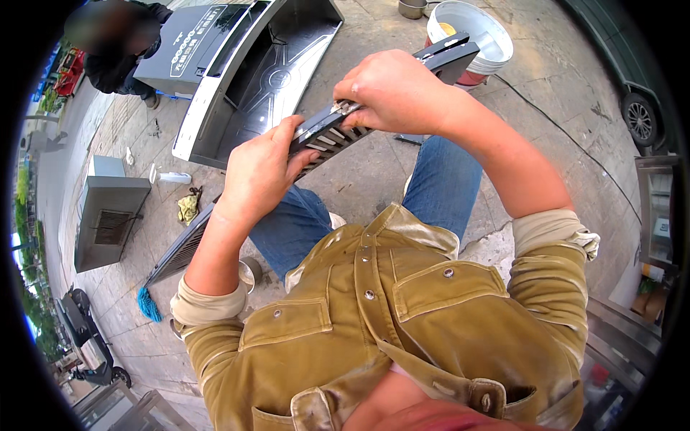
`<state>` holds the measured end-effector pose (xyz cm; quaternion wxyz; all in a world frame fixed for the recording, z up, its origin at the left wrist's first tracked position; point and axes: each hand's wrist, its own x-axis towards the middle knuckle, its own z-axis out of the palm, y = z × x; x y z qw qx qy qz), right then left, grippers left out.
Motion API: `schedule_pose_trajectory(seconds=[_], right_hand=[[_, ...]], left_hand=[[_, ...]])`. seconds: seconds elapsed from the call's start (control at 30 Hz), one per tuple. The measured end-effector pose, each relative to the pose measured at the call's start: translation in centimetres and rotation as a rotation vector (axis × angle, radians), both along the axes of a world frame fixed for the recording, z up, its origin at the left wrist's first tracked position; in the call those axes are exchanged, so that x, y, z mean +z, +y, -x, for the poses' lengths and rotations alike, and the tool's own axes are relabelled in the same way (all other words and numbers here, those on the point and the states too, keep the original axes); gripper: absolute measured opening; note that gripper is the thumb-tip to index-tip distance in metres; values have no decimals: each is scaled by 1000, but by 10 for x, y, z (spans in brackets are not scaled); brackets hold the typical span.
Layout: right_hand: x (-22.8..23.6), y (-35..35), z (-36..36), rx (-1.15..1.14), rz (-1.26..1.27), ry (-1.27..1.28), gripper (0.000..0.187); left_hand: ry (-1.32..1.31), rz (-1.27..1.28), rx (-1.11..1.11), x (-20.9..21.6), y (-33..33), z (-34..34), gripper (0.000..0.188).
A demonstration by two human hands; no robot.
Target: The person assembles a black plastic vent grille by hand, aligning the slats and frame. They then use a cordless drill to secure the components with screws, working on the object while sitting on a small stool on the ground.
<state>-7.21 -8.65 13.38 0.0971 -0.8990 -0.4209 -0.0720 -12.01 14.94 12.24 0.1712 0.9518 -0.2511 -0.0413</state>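
Note:
A long dark slatted metal panel (327, 146) is held up at a slant in front of me, its far end pointing up and to the right. My left hand (260, 171) is closed round its lower left part, thumb beneath and fingers on top. Farther along, my right hand (397, 90) grips the upper edge, its fingers bent over the rim. A small whitish-grey bit shows at the right fingertips; I cannot tell what it is. Beyond the panel lies a large open metal housing (277, 75) with a shiny inner face. A white bucket (496, 43) stands behind the panel's far end.
Left on the paving are a grey metal box with a grille (115, 223), a yellowish cloth (189, 206), a clear bottle (175, 177), another slatted panel (176, 248) and a blue stringy scrubber (149, 304). A dark cable (568, 133) runs at right. Another person (118, 54) is at upper left.

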Motion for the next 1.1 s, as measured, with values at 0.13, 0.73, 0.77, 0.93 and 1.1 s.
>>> schedule_pose_trajectory(seconds=[0.13,0.73,0.77,0.93,1.1], right_hand=[[23,-20,14,14,-191,-335,37],[-16,-111,27,-337,-1305,605,26],[-19,-110,30,-332,-1315,601,26],[-53,-130,60,-300,-1379,608,27],[-98,-144,108,-456,-1511,470,28]], left_hand=[[-88,80,-44,-2,10,4,32],[-181,179,-60,-6,13,25,29],[-181,187,-63,-9,13,26,28],[-108,110,-117,-10,-3,32,27],[-44,13,-234,-18,-29,35,26]])
